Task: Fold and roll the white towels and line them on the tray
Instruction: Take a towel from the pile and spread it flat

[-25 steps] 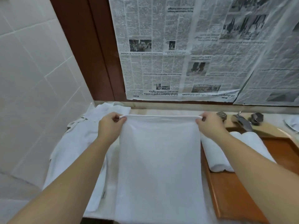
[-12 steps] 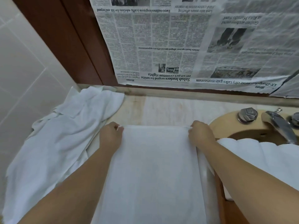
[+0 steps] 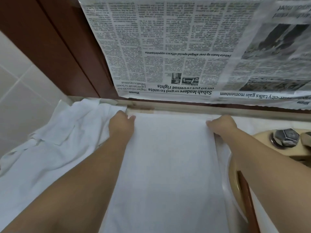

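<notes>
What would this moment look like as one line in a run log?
step: laying towel flat | left hand: grips far corner | right hand: grips far corner | towel: spread on counter | pile of towels: left

The counter (image 3: 185, 109) is pale stone with a raised lip along the back wall. A white towel (image 3: 168, 174) lies flat on it, running from the back lip toward the viewer. To its left a heap of crumpled white cloth (image 3: 50, 148) covers the counter up to the tiled wall. At right a beige basin (image 3: 262, 137) is set into it, with a wooden tray (image 3: 247, 204) edge across the basin.
</notes>
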Tool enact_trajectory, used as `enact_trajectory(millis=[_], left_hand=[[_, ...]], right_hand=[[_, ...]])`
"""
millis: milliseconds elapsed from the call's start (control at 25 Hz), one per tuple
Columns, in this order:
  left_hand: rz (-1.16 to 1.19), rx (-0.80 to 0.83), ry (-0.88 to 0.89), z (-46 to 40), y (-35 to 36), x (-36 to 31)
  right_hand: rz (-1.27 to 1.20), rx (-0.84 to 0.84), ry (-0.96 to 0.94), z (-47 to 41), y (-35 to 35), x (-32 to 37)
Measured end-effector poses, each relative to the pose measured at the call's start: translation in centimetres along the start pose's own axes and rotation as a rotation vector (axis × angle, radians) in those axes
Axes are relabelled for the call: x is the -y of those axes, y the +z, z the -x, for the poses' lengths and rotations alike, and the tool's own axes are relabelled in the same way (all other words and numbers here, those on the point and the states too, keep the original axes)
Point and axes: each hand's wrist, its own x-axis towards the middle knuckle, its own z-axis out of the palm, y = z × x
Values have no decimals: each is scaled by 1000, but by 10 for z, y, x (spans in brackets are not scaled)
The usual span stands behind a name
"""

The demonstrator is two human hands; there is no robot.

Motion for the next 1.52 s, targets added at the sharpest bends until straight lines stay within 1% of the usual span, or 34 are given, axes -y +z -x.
enact_trajectory(millis=[80,160,240,320,360,400,440,520,600,680,760,800,840,920,1080,1200,1240,1400,1520], left_hand=[[-16,11,-19,-9,2,-1],[-30,26,-34,-11,2,-1],[-41,-11,-29,2,0,-5],[-40,-105,5,40,0,-12],[-1,-138,45,69,3,-15],[47,-132,104,104,5,-16],[69,-74,183,140,14,-15],[58,99,319,212,34,-7],[16,214,417,273,50,1],[-42,296,536,316,59,2],[-82,320,573,347,64,-5],[-88,311,549,358,63,-12],[-72,336,503,367,64,-18],[-86,400,365,380,61,-33],[-177,416,297,389,60,-51],[-156,432,262,390,56,-54],[-112,428,249,389,54,-53],[192,462,154,394,31,-43],[341,382,96,390,1,-33]], right_hand=[[-27,7,28,-3,-1,0],[18,31,11,-3,0,0],[51,66,-2,3,-2,2],[4,97,-36,7,-5,0],[-19,122,-66,13,-7,-2],[-23,149,-97,22,-11,-3],[-8,172,-107,29,-12,-3],[56,198,-122,40,-10,-6],[119,150,-144,55,-2,-11],[73,79,-162,67,5,-18],[-63,31,-182,83,3,-21],[-132,-3,-187,89,-2,-22],[-181,-40,-191,94,-9,-23],[-244,-85,-199,95,-24,-26],[-223,-112,-233,97,-47,-33],[-217,-120,-241,102,-55,-40],[-231,-121,-236,105,-55,-41],[-290,-155,-243,121,-51,-32],[-313,-224,-336,133,-42,-6]])
